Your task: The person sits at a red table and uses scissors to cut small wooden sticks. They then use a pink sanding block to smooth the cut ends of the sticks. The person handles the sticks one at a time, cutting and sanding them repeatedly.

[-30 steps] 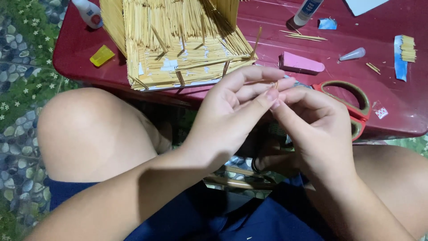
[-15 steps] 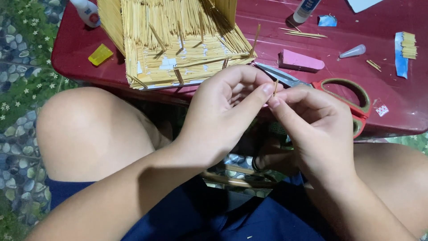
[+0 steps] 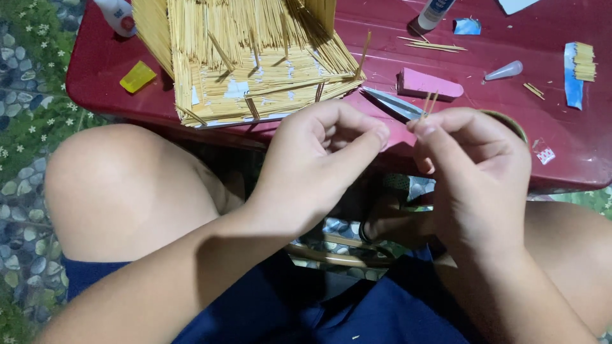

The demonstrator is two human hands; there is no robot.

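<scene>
- Pinched between the thumb and fingertips of the right hand (image 3: 475, 172) are 2 thin wooden sticks (image 3: 429, 103), poking up just right of centre frame; the left hand (image 3: 319, 162) is loosely curled, fingertips near the right thumb, and I cannot tell whether it grips anything.
- Upper left of the frame: a white bottle with a red cap (image 3: 118, 14) and a small yellow block (image 3: 137, 76) lie on the glossy dark-red table (image 3: 95, 89).
- Upper centre: a stick-built model (image 3: 255, 57), pale and straw-like, with rows of thin sticks layered like thatch and white scraps showing through.
- Centre: scissors (image 3: 395, 105) with metal blades lie just behind the hands; a flat pink block (image 3: 430, 84) sits beyond them.
- Upper right: a glue bottle (image 3: 433, 13), loose sticks (image 3: 433, 46), a clear cone-shaped cap (image 3: 503, 71) and a short bundle of sticks on blue tape (image 3: 579, 67).
- By my judgement the step in hand is pairing or aligning 2 sticks; the next move likely calls for a steady pinch, since such slender sticks slip and snap easily.
</scene>
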